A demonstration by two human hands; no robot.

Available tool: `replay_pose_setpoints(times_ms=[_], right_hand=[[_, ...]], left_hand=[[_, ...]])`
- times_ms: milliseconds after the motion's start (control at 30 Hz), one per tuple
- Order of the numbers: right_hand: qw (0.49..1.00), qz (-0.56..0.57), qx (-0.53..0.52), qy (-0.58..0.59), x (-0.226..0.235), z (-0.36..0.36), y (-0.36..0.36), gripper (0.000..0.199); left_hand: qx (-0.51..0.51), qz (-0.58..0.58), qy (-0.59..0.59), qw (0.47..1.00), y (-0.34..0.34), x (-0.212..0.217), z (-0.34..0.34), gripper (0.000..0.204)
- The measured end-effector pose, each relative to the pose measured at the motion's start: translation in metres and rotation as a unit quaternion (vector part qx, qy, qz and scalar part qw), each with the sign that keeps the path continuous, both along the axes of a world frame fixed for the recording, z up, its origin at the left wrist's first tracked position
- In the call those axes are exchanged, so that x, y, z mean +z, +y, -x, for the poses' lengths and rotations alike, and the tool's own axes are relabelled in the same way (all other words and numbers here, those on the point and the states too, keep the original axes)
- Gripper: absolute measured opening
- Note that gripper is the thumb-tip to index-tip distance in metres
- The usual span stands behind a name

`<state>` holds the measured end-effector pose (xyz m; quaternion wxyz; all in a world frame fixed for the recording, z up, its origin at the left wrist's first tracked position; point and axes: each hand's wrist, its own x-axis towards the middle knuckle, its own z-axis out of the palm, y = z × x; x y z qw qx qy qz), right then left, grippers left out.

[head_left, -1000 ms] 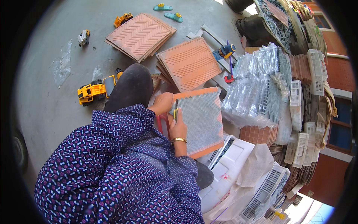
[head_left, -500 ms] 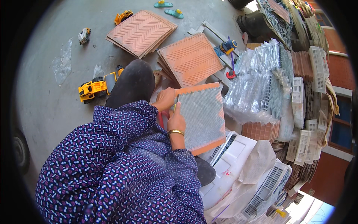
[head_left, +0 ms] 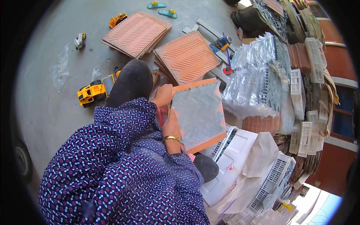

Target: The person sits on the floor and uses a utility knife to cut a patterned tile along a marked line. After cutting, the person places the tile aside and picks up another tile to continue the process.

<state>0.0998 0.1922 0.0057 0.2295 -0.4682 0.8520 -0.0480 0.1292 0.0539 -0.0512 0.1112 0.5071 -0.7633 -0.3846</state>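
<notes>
A square orange board (head_left: pixel 204 143) with a grey mesh-like sheet (head_left: pixel 197 112) over its face leans upright across my lap. My left hand (head_left: pixel 164 95) is closed on its upper left corner, the fingertips partly hidden. Lower on the same edge, my right hand (head_left: pixel 172 125), with a gold bangle at the wrist, grips the board's side. Part of a red object (head_left: pixel 160 117) shows between my hands and lap; its kind cannot be made out.
Ahead lie two stacks of orange herringbone-patterned boards (head_left: pixel 137 32) (head_left: pixel 187 56). Toy trucks (head_left: pixel 91 93) and teal slippers (head_left: pixel 167 14) are on the floor. A blue power drill (head_left: pixel 220 44) rests beyond. Plastic-wrapped grey sheets (head_left: pixel 249 78) and white crates (head_left: pixel 272 180) stand to the right.
My right hand has slipped down and left, its raised finger leaving the sheet's face for the board's edge. The board has tilted slightly; the whole view has shifted a little.
</notes>
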Motion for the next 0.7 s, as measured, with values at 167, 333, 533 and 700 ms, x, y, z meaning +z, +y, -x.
replay_pose_setpoints(times_ms=[167,333,533,700], right_hand=[[0.999,0.026,-0.010,-0.041,0.006,-0.007,0.025,0.055],[0.977,0.151,-0.103,-0.112,0.015,0.025,0.049,0.058],[0.939,0.174,-0.226,-0.191,0.027,0.067,0.061,0.054],[0.964,0.110,-0.227,0.077,0.004,0.148,0.058,0.056]], left_hand=[[0.031,-0.060,0.068,0.995,-0.006,-0.001,-0.007,0.013],[-0.098,0.044,-0.008,0.994,0.008,0.015,-0.035,0.011],[-0.358,0.049,-0.171,0.917,0.049,-0.015,-0.046,0.015],[-0.351,0.057,-0.198,0.913,0.061,0.023,-0.029,0.013]])
